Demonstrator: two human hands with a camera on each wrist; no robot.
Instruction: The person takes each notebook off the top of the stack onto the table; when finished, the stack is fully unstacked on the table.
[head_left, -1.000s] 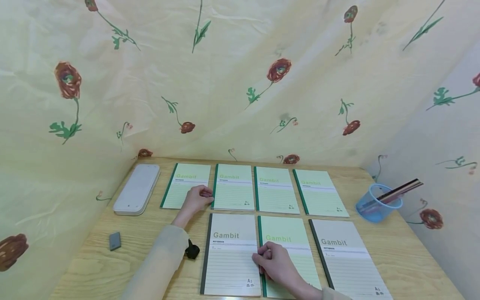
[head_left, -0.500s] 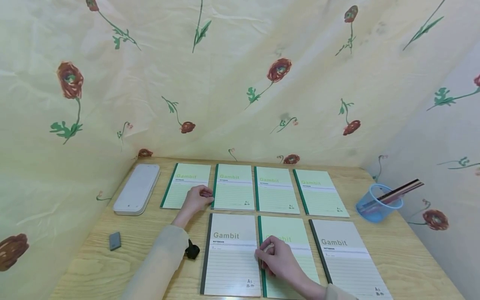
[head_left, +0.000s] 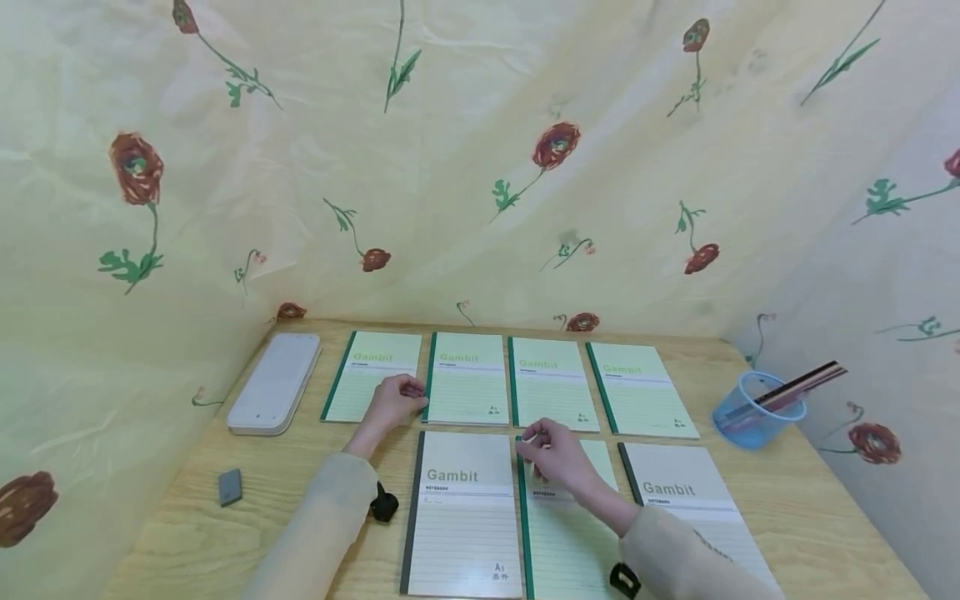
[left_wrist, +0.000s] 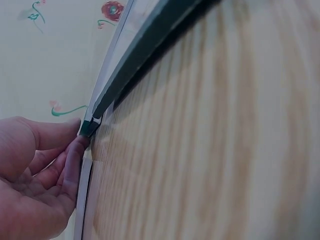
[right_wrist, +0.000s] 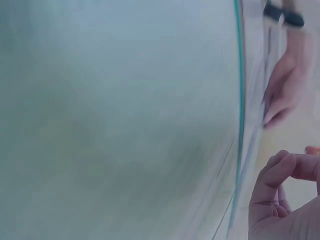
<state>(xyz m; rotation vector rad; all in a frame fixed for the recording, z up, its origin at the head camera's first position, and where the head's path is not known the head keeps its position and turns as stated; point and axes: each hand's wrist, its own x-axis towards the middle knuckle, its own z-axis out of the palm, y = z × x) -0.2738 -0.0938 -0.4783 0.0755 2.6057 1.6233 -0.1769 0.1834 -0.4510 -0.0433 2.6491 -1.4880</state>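
Note:
My left hand (head_left: 393, 402) pinches the lower left corner of a green-spined notebook (head_left: 468, 379), second from the left in the back row. The left wrist view shows the thumb and forefinger of this left hand (left_wrist: 42, 170) right at the dark green spine (left_wrist: 150, 55). Loosely bent and holding nothing, my right hand (head_left: 555, 454) hovers over the upper part of the front row's green-spined notebook (head_left: 570, 537). Thumb and forefinger of the right hand (right_wrist: 285, 200) come together in the right wrist view. Grey-spined notebooks lie on both sides, left (head_left: 465, 517) and right (head_left: 686, 479).
More green-spined notebooks, one at the left end (head_left: 367, 358) and two to the right (head_left: 553, 387), complete the back row. A white flat case (head_left: 273, 383) and a grey eraser-like block (head_left: 230, 487) lie left. A blue pen cup (head_left: 756, 421) stands right on the wooden table (head_left: 180, 533).
My right hand has left the spine edge of the front green notebook and moved up and away from me, toward the gap between the rows. The left hand keeps its place.

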